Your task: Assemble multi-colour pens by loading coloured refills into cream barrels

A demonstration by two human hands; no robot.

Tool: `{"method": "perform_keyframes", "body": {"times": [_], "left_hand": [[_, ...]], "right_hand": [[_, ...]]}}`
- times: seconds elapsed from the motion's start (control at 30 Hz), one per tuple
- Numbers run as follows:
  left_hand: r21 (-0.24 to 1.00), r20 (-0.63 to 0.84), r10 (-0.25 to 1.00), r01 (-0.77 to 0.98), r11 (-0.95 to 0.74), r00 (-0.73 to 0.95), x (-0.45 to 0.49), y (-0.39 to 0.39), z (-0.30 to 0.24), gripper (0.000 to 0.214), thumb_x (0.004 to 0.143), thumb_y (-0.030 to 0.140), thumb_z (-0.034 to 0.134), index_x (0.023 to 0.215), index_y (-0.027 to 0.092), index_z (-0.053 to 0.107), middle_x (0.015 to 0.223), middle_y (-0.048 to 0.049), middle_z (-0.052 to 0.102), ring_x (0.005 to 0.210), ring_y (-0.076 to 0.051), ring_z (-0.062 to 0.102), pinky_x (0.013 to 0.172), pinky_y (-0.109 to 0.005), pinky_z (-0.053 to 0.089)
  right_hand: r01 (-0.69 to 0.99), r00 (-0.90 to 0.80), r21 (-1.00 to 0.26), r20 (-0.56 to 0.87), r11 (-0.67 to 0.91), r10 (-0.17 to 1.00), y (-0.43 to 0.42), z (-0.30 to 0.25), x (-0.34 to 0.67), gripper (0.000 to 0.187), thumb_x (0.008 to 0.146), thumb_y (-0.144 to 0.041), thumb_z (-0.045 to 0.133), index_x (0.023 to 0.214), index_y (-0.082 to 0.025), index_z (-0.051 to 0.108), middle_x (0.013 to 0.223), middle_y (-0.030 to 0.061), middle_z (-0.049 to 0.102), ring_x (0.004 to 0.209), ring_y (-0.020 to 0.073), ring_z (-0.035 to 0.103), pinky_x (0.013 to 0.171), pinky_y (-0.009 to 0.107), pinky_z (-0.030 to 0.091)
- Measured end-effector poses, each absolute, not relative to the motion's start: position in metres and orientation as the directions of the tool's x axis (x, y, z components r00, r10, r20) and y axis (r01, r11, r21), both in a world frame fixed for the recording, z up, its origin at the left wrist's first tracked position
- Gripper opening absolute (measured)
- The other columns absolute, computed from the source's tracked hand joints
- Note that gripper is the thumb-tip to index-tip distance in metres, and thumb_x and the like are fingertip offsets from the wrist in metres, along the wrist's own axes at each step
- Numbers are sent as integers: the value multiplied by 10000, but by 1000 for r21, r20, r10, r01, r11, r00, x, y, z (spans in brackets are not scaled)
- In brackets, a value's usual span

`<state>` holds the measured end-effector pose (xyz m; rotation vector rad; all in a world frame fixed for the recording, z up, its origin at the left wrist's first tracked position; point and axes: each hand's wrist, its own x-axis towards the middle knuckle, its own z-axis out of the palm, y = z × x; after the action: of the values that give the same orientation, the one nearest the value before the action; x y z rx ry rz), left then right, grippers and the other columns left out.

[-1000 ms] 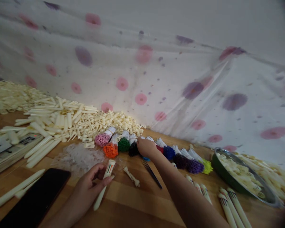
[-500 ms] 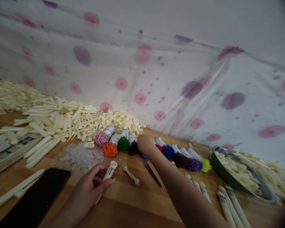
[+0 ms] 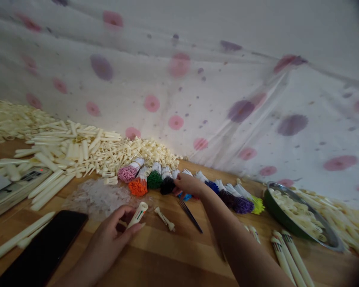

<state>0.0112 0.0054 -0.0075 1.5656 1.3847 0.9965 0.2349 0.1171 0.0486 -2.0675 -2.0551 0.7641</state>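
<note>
My left hand (image 3: 119,231) is closed around a cream pen barrel (image 3: 138,213), its open top tilted up and coloured marks along its side. My right hand (image 3: 189,184) reaches into the row of pen refill bundles, its fingers bent down between the black refills (image 3: 167,185) and the light blue refills (image 3: 186,197). Whatever its fingertips pinch is hidden. Pink refills (image 3: 131,173), orange refills (image 3: 138,185) and green refills (image 3: 154,179) stand to its left. On the table before the row lie a small cream pen part (image 3: 164,219) and dark tweezers (image 3: 191,217).
A heap of cream pen parts (image 3: 77,147) lies at the back left, beside clear plastic pieces (image 3: 98,197). A black phone (image 3: 44,247) lies front left. At right are a green-sided bowl (image 3: 283,213) of cream parts and several assembled pens (image 3: 291,255).
My right hand has shifted slightly and its forearm has swung lower, so its bent fingers show now. My left hand keeps its hold on the pen barrel.
</note>
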Motion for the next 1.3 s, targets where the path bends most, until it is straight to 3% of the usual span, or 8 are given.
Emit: {"method": "perform_keyframes", "body": {"times": [0.1,0.2,0.33,0.43,0.57,0.77,1.07,1.3], "left_hand": [[939,64,995,333,-88,83,11,6,-9,151,742,346,634,856,249,656,805,14,715,677,-194,659,586,-241,522],[944,109,991,303,-129,84,9,7,-12,203,752,334,619,932,275,690,936,0,745,815,-223,684,700,-270,546],[928,204,972,294,-230,118,6,5,-12,250,763,303,603,985,319,718,1082,11,723,1020,-249,642,925,-341,470],[914,232,954,293,-280,188,8,3,-7,286,780,288,586,1035,350,700,1102,20,713,1035,-251,637,941,-357,463],[903,210,940,314,-292,271,11,0,-5,335,813,290,562,1126,375,643,1166,33,679,1084,-244,607,954,-354,453],[878,187,930,372,-303,316,9,0,-8,341,819,287,573,1134,407,627,1194,36,661,1094,-240,602,925,-334,477],[815,218,909,446,-370,356,7,2,-3,346,828,261,547,1131,407,628,1160,38,682,1069,-227,618,932,-311,466],[781,227,884,466,-415,408,7,2,-6,379,847,249,533,1183,417,583,1209,41,650,1113,-214,587,949,-296,449]], "right_hand": [[875,-106,-481,-295,-51,950,99,53,241,157,916,-251,502,929,-117,583,773,10,638,600,105,606,550,247,506],[853,-134,-521,-186,18,973,70,66,250,148,901,-155,456,802,-144,565,635,-4,641,537,100,587,517,212,453],[813,-175,-555,51,173,983,24,82,264,161,884,-230,482,763,-186,578,671,-17,641,631,113,585,604,216,434],[750,-238,-573,231,330,943,-1,85,271,185,871,-305,500,806,-197,635,683,5,651,598,135,593,553,227,438],[738,-321,-481,366,472,874,-13,87,276,175,875,-279,505,805,-203,646,738,27,656,621,133,594,567,226,440],[731,-441,-423,305,535,844,-11,86,276,200,912,-275,466,796,-204,612,714,13,613,610,118,561,550,218,413],[749,-430,-369,360,550,828,-15,91,280,184,913,-263,459,806,-209,598,719,21,602,603,120,559,539,217,418],[720,-489,-390,302,574,818,-12,81,265,166,918,-222,459,801,-198,575,722,9,585,647,123,549,574,221,381]]}}
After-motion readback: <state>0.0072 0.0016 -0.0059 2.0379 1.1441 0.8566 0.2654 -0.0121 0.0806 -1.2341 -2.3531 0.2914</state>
